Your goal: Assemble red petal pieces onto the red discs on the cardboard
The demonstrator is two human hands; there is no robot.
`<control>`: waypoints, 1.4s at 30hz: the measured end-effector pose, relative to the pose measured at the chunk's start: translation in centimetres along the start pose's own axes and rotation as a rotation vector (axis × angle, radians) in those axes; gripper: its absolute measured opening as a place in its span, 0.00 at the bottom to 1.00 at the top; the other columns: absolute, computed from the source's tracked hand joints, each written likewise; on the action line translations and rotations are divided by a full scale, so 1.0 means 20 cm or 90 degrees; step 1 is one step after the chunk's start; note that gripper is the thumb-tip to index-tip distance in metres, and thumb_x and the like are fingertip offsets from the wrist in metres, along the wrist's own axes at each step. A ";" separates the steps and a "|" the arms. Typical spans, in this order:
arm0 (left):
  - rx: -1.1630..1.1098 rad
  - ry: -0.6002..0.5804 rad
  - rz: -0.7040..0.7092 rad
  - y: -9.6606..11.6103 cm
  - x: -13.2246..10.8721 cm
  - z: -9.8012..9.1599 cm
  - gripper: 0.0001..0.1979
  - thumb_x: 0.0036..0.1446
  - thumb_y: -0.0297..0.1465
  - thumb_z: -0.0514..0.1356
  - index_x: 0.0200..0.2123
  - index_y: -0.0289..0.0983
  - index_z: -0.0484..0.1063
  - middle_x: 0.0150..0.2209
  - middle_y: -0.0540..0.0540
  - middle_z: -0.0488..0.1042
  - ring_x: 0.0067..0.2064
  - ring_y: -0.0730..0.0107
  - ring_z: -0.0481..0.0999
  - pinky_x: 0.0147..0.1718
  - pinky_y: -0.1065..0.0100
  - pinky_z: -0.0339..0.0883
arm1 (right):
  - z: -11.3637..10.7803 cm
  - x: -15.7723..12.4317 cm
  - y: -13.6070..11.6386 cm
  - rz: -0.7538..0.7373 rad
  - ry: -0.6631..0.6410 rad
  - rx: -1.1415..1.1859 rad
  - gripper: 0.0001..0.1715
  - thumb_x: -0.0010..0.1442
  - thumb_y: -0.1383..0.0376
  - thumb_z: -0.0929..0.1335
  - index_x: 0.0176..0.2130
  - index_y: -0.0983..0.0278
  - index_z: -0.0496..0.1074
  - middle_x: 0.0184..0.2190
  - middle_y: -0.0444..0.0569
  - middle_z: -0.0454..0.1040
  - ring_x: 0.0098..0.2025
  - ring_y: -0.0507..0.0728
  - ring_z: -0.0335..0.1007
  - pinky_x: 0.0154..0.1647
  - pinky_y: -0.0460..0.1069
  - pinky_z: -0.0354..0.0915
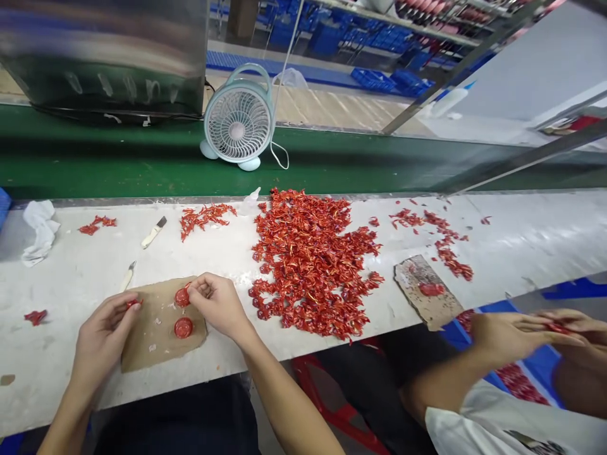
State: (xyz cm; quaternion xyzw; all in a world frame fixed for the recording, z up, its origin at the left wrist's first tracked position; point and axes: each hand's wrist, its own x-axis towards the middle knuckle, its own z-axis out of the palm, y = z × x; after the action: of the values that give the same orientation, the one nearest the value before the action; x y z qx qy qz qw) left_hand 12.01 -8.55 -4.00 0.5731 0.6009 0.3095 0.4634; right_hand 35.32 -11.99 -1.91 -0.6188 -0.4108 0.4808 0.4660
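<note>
My left hand [105,328] is closed, with a small red piece [134,303] pinched between thumb and fingertips over the left edge of a brown cardboard sheet [142,351]. My right hand [215,300] is closed at the fingertips on the edge of a round red piece [182,297] at the sheet's top right. Just below it, a second round red piece [183,327] lies flat on the cardboard. Pale scraps are scattered around them. To the right of my hands is a large heap of red pieces [310,265].
A white-handled knife [152,232] and a slim pointed tool [128,276] lie beyond the cardboard. Small red scraps [206,218] sit near the back edge, below a fan [239,123]. A co-worker's hands [526,332] are at the right, beside another cardboard piece [422,297].
</note>
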 end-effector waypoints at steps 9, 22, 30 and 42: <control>-0.001 -0.006 0.015 0.02 -0.02 -0.01 0.18 0.57 0.44 0.64 0.46 0.41 0.77 0.49 0.44 0.78 0.48 0.58 0.79 0.54 0.59 0.71 | 0.02 -0.05 0.03 -0.006 0.024 -0.057 0.06 0.57 0.64 0.67 0.30 0.64 0.74 0.23 0.41 0.70 0.25 0.50 0.64 0.27 0.45 0.61; -0.150 0.000 -0.047 0.06 -0.07 -0.04 0.20 0.54 0.43 0.66 0.49 0.41 0.78 0.55 0.43 0.75 0.50 0.56 0.79 0.56 0.56 0.71 | 0.08 -0.06 0.07 0.106 0.010 0.177 0.11 0.55 0.59 0.71 0.29 0.64 0.72 0.20 0.39 0.66 0.20 0.47 0.54 0.19 0.43 0.52; -0.297 -0.142 -0.156 0.12 -0.18 0.00 0.22 0.54 0.41 0.68 0.51 0.39 0.78 0.40 0.43 0.83 0.42 0.58 0.82 0.45 0.60 0.76 | 0.05 -0.13 -0.05 0.213 -0.068 0.422 0.17 0.50 0.58 0.76 0.26 0.63 0.68 0.17 0.35 0.55 0.19 0.46 0.43 0.15 0.42 0.40; -0.409 -0.159 -0.127 0.20 -0.26 0.12 0.12 0.50 0.33 0.71 0.39 0.40 0.80 0.48 0.44 0.80 0.44 0.60 0.81 0.44 0.62 0.78 | 0.10 -0.24 -0.13 0.095 -0.079 0.252 0.18 0.57 0.52 0.74 0.30 0.62 0.70 0.18 0.36 0.61 0.16 0.46 0.48 0.17 0.44 0.48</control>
State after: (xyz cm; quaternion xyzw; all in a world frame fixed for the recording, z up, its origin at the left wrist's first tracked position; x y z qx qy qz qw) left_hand 15.29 -13.33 -0.22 0.3700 0.4649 0.3634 0.7176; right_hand 32.29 -15.54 1.46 -0.5132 -0.2889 0.6224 0.5154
